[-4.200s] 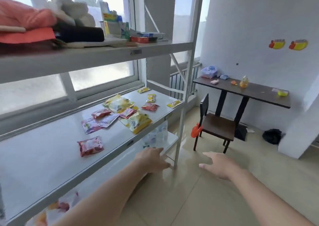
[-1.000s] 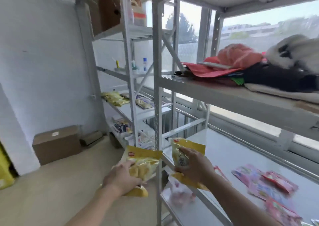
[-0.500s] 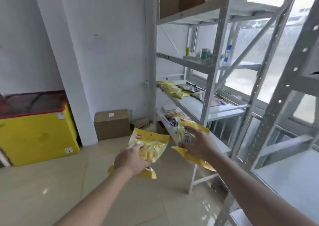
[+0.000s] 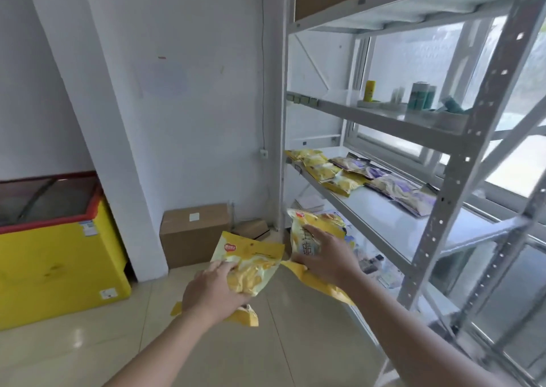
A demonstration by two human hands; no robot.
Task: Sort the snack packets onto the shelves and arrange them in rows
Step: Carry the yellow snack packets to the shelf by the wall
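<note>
Both hands were empty a few seconds ago, and now each one holds a snack bag. The left hand [image 4: 214,290] has its fingers wrapped over a soft yellow plastic snack packet with a red logo [image 4: 249,264], pressing it from on top with the thumb hidden under it. The right hand [image 4: 326,258] grips a second shiny yellow snack packet [image 4: 307,234] with its fingers curled around the middle, and the bag sticks out above and below the fingers. The view has turned away from the shelf with the small pink packets, and the grey metal shelf rack by the white wall [image 4: 372,209] is now closer than half a second ago. Just past the right fingertips and a bit higher, a row of yellow packets lying on the middle shelf [image 4: 322,169] sits beside a row of pale purple packets [image 4: 393,186]. I think this means the two yellow bags are going to join the other yellow ones. They are not on the shelf yet; both are in the air in front of the rack. There looks to be bare shelf near the yellow row for them.
</note>
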